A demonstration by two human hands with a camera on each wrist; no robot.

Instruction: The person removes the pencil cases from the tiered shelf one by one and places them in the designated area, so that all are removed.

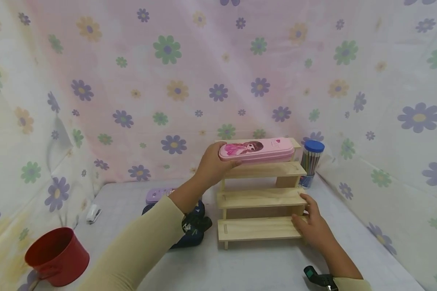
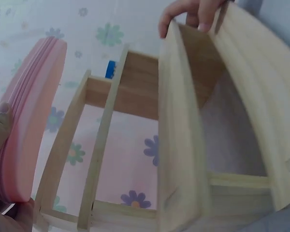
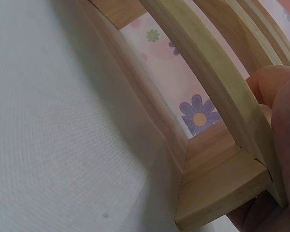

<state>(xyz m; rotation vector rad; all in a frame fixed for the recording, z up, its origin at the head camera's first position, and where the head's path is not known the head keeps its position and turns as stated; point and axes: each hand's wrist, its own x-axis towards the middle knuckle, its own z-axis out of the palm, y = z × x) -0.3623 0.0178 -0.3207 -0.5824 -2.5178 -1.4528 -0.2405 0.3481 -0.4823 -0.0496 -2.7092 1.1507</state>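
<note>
A pink pencil case [image 1: 276, 148] with a doll-like girl printed on its lid is gripped at its left end by my left hand [image 1: 212, 165]. It lies level in front of the top tier of a pale wooden stepped shelf [image 1: 262, 229]. In the left wrist view the thumb presses along the side of the case [image 2: 36, 125], and the shelf's tiers stand beside it. My right hand [image 1: 315, 226] holds the shelf's right end near the two lower tiers. Its fingers curl round the wood there, as the right wrist view shows the shelf end [image 3: 224, 188] within its grasp.
Left of the shelf lie a purple case [image 1: 156, 195] and dark blue cases [image 1: 191, 238], partly behind the left forearm. A blue-lidded tub of pencils [image 1: 312, 161] stands behind the shelf's right end. At far left are a red pot [image 1: 63, 258] and a small white object [image 1: 93, 213].
</note>
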